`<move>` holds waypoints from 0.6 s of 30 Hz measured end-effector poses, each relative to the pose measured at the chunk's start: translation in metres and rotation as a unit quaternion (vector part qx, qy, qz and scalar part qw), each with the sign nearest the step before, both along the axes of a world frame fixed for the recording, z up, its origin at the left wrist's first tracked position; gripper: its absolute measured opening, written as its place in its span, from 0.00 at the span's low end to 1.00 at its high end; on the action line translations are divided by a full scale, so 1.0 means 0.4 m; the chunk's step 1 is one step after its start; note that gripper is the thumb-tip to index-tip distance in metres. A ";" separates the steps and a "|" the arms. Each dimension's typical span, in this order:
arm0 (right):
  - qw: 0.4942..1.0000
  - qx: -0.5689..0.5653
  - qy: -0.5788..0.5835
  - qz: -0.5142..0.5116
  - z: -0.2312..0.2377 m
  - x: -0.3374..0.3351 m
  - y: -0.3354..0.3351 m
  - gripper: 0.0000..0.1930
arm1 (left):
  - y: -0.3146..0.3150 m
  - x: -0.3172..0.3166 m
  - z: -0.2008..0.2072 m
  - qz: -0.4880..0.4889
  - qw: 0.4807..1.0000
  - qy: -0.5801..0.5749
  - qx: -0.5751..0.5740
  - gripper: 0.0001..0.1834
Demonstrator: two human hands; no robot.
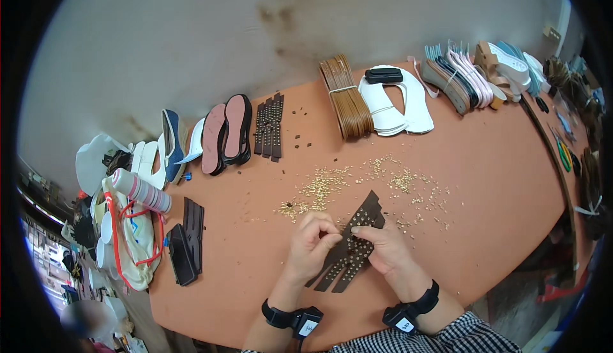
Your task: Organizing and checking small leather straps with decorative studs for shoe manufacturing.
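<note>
Studded strap [355, 249] pinched by right hand [389, 247]; left hand [311, 247] pinched closed, contents unclear; slack right grip could let it slip

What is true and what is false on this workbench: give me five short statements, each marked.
1. The right hand has its thumb on the dark studded piece. True.
2. The gold studs are all in a bowl. False: they lie scattered loose on the table.
3. The pink soles lie right of the brown bundle. False: they lie left of it.
4. A small black object rests on the white shapes. True.
5. The left hand has its fingers spread flat. False: they are curled in.
</note>
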State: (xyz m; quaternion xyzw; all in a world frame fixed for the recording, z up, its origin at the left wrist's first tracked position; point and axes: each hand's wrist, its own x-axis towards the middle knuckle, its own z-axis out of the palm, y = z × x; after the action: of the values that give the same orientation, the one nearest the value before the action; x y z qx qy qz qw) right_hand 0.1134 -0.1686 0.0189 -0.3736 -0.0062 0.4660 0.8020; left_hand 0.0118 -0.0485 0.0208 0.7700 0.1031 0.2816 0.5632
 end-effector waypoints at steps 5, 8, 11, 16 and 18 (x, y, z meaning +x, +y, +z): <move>1.000 0.020 0.009 -0.011 0.014 -0.007 -0.004 0.10 | -0.029 0.008 0.007 0.029 0.997 0.013 0.072 0.05; 0.999 0.032 0.005 -0.014 0.028 -0.011 -0.003 0.09 | -0.031 0.010 0.001 0.045 0.992 -0.005 0.117 0.05; 1.000 0.019 -0.005 0.005 0.021 -0.012 -0.007 0.08 | -0.033 0.014 -0.002 0.050 0.990 -0.019 0.131 0.05; 1.000 0.026 0.002 0.000 0.019 -0.016 -0.007 0.07 | -0.034 0.015 0.005 0.056 0.988 -0.008 0.142 0.05; 1.000 0.025 -0.002 0.000 0.018 -0.017 -0.007 0.07 | -0.037 0.015 0.007 0.062 0.988 -0.008 0.140 0.06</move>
State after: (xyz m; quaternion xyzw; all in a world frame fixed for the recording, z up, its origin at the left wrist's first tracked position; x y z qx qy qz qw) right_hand 0.1065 -0.1714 0.0261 -0.3544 -0.0201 0.4651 0.8110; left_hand 0.0178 -0.0632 0.0236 0.8312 0.1053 0.3338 0.4320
